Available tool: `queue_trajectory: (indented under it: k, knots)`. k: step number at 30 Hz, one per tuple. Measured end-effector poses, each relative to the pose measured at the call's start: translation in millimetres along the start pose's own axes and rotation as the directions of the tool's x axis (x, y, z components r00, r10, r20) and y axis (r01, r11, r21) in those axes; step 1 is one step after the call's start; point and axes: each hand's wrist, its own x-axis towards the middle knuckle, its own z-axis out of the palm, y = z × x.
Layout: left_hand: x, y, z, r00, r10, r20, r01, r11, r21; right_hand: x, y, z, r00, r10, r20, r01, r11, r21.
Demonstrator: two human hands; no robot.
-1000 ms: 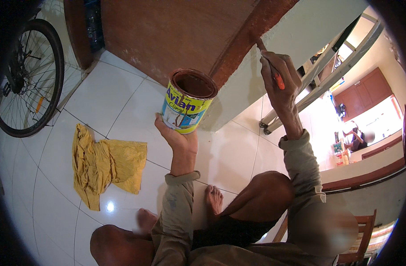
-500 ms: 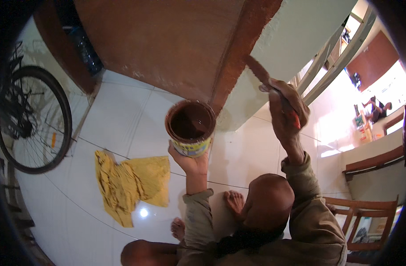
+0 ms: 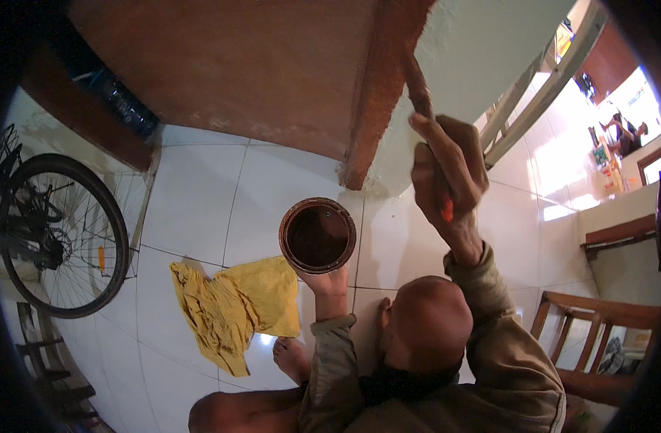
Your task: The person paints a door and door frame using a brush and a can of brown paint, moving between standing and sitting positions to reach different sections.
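Observation:
My left hand (image 3: 326,281) is closed around the lower side of a paint can (image 3: 317,203), its fingers partly hidden beneath it. Dark brown paint (image 3: 316,238) shows inside the can, and brown smears coat its rim. My raised right hand (image 3: 452,169) grips a paintbrush (image 3: 418,85) with a bit of red handle showing at the palm. The brush's brown-coated end lies against the edge of the brown door frame (image 3: 388,79), where it meets the pale wall (image 3: 467,58).
A crumpled yellow cloth (image 3: 262,296) lies on the white tiled floor (image 3: 190,187) left of the can. A bicycle wheel (image 3: 121,238) stands far left. Beside the frame is a brown door panel (image 3: 258,65). A wooden chair (image 3: 597,310) stands at the right.
The brush has moved up along the frame's edge, with my right hand following. The can sits lower in view and is seen more from above. The whole view has shifted somewhat.

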Motion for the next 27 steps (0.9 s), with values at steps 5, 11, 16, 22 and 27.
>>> queue_trajectory:
  k: [5, 11, 16, 22, 27]
  knots:
    - [-11.4, 17.4, -1.2, 0.998, 0.002, -0.058, 0.004, 0.993, 0.114, -5.1, 4.5, 20.9, 0.994, -0.031, -0.105, 0.031, 1.000, 0.000]
    - [-20.6, 20.6, 10.5, 0.993, -0.119, 0.012, 0.117, 0.984, 0.131, -7.1, 12.2, 36.4, 0.992, -0.041, -0.117, 0.042, 0.999, -0.001]
    - [-25.8, 21.0, 13.2, 0.995, -0.104, -0.006, 0.104, 0.990, 0.095, -11.5, 10.3, 45.6, 0.993, 0.021, -0.116, -0.027, 0.998, -0.048]
    - [-21.5, 29.6, -18.1, 0.997, -0.004, -0.077, 0.015, 0.989, 0.147, -30.3, -0.1, 44.4, 0.990, 0.138, -0.027, -0.138, 0.990, -0.007]
    - [-19.5, 28.2, -20.5, 0.997, -0.002, -0.080, 0.010, 0.994, 0.107, -11.4, -7.8, 31.8, 0.993, 0.016, -0.116, -0.012, 0.999, 0.033]
